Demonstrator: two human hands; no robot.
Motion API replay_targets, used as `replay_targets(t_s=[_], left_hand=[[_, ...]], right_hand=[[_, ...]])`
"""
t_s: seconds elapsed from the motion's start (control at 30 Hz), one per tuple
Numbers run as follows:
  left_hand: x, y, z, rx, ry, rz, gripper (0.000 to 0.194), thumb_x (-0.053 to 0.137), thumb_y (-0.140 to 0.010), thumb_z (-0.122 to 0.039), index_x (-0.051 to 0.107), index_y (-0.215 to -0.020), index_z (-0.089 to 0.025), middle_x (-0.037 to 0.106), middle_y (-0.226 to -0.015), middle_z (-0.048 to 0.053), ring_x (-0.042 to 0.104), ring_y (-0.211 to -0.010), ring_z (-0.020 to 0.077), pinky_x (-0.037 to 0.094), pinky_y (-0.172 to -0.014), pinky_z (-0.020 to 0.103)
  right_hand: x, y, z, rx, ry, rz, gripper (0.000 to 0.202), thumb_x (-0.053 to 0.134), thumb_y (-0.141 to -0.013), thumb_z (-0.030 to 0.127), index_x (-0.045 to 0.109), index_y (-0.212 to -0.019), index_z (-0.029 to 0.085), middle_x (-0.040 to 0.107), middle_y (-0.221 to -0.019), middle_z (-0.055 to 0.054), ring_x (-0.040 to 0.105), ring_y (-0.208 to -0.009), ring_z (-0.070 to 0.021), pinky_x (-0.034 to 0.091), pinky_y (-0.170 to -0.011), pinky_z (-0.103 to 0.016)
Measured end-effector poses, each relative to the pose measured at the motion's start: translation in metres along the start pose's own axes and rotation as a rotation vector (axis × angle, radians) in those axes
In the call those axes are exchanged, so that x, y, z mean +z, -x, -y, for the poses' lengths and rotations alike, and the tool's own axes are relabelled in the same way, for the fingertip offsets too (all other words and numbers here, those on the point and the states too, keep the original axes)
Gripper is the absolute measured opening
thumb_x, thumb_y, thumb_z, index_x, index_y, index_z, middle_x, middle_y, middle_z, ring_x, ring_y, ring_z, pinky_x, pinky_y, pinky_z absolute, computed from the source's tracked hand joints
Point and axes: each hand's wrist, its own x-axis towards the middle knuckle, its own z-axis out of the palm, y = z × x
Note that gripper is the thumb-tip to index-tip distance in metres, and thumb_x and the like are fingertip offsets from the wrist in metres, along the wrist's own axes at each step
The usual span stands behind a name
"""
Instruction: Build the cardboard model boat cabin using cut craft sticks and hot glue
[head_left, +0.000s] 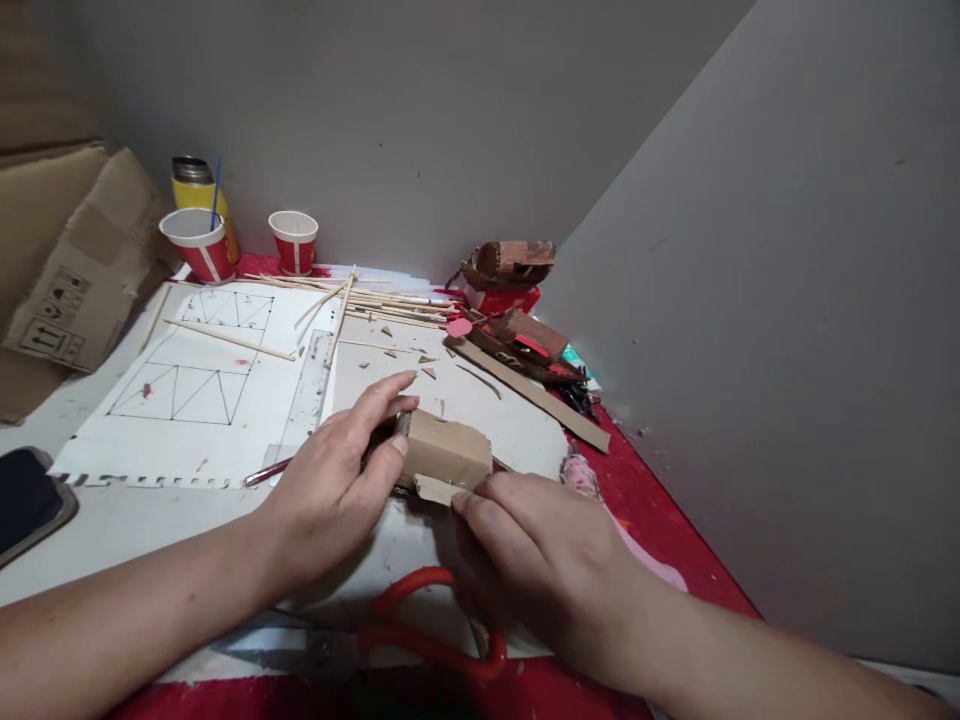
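Observation:
A small folded cardboard box (450,445) is between my hands over the white work surface. My left hand (337,475) grips its left end, thumb in front and fingers behind. With thumb and index finger, my right hand (559,550) pinches the lower right edge, beside a narrow strip of cardboard (435,490) that juts out along the front. The right hand's other fingers are curled and partly hidden. Orange-handled scissors (431,625) lie below the hands, their blades to the left. Left of my left wrist rests a pen (266,472), partly covered by the hand.
Drawn paper (187,400) and a clear ruler (309,385) lie left. Wooden sticks (397,300) and cardboard scraps (427,372) are behind. Cups (294,240), a yellow bottle (202,185) and a carton (82,265) stand back left. Cardboard pieces (532,395) lie right, by the wall.

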Motion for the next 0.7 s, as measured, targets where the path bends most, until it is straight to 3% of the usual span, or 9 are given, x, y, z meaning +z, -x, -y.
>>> replay_targets(t_s=[0.7], left_hand=[[0.0029,0.0016,0.0026,0.022,-0.045,-0.016,0.055,0.047,-0.092,-0.026,0.040,-0.147,-0.027,0.062,-0.137,0.008,0.056,-0.127,0.0257,0.040,-0.109,0.044]], right_hand=[[-0.0027,-0.0086,0.0063,0.019,0.114,0.041,0.035,0.034,-0.085,-0.003,0.052,-0.066,0.019,0.049,-0.060,-0.001,0.038,-0.054,-0.0154,0.027,-0.054,-0.030]])
